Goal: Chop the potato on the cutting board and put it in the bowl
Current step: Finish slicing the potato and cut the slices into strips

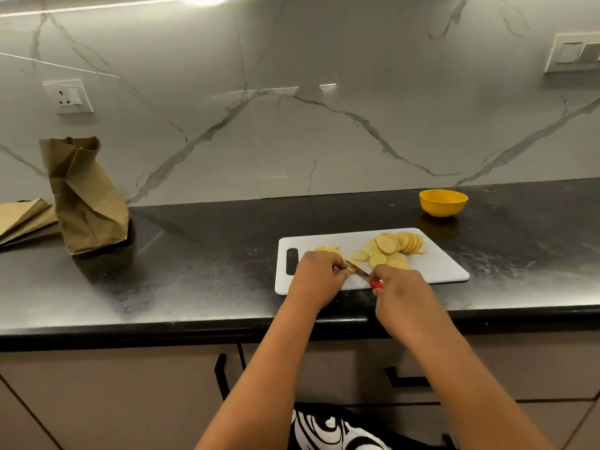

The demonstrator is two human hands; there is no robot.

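Note:
A white cutting board (435, 267) lies on the black counter. Several round potato slices (394, 246) are fanned out on its far right part. My left hand (316, 277) holds down a small stack of potato pieces (326, 250) at the board's left, fingers curled over them. My right hand (399, 289) grips a knife with a red handle (376, 283); its blade (357, 269) points left into the pieces under my left hand. A yellow bowl (443, 202) stands behind the board to the right, apart from it; its inside is hidden.
A crumpled brown paper bag (86, 203) stands upright at the counter's left, with folded brown paper (22, 219) lying beside it. A marble wall (292, 125) backs the counter. The counter's front edge (194, 329) runs just below the board.

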